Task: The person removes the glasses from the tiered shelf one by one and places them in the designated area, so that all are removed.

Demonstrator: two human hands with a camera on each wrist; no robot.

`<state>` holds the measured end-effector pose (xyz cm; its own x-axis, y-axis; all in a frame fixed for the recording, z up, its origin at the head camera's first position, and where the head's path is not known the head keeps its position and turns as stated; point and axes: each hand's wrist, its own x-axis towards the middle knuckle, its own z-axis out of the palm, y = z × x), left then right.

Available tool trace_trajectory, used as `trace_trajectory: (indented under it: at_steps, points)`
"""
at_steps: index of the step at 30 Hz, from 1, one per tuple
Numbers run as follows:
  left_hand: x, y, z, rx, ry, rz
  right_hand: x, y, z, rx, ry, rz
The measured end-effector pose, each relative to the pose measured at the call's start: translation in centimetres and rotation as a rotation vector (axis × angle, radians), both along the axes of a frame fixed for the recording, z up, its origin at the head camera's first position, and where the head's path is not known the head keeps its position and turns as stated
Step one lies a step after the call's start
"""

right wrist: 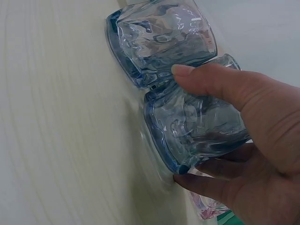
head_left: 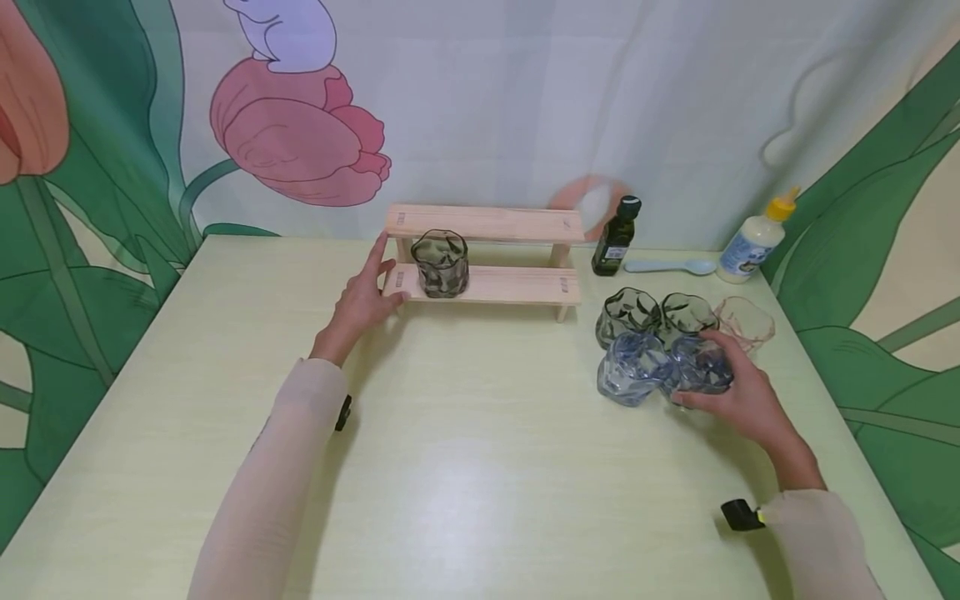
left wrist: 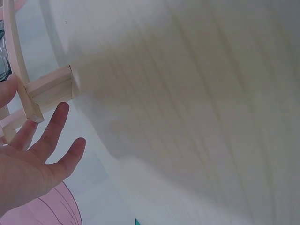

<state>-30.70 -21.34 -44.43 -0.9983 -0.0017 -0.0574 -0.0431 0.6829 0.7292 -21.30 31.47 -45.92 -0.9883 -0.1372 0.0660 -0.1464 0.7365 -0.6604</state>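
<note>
My left hand (head_left: 362, 302) rests at the left end of a two-step wooden rack (head_left: 510, 285), its thumb at the lower step and a finger reaching toward the upper one. In the left wrist view its other fingers are spread and fairly straight beside the rack's leg. A grey-green wavy glass (head_left: 441, 265) stands upright on the lower step. My right hand (head_left: 742, 392) grips a blue wavy glass (right wrist: 192, 126), thumb on one side and fingers on the other. Right beside it is a second blue glass (head_left: 633, 368).
Behind the blue glasses stand two grey-green glasses (head_left: 628, 315) and a pink-tinted glass (head_left: 746, 323). Along the back edge are a dark bottle (head_left: 617, 237), a light blue spoon (head_left: 670, 267) and a white bottle with yellow cap (head_left: 753, 242). A printed curtain (head_left: 480, 100) hangs behind the table.
</note>
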Motion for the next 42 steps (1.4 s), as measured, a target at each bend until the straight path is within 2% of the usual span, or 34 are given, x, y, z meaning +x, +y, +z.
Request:
trace_trajectory:
  at_steps: [14,27,36,42]
  points:
    - [-0.1,0.0,-0.1,-0.004,0.007,0.006,-0.3,-0.2,0.4,0.021,-0.047,0.022]
    - [-0.1,0.0,0.0,0.001,0.000,0.008,-0.2,0.1,-0.2,-0.002,-0.021,0.027]
    - [-0.1,0.1,0.0,0.008,0.001,0.008,0.0,0.2,0.9,0.005,-0.076,0.036]
    - [-0.1,0.1,0.0,-0.002,0.003,0.008,0.2,0.7,1.8,-0.047,-0.097,0.065]
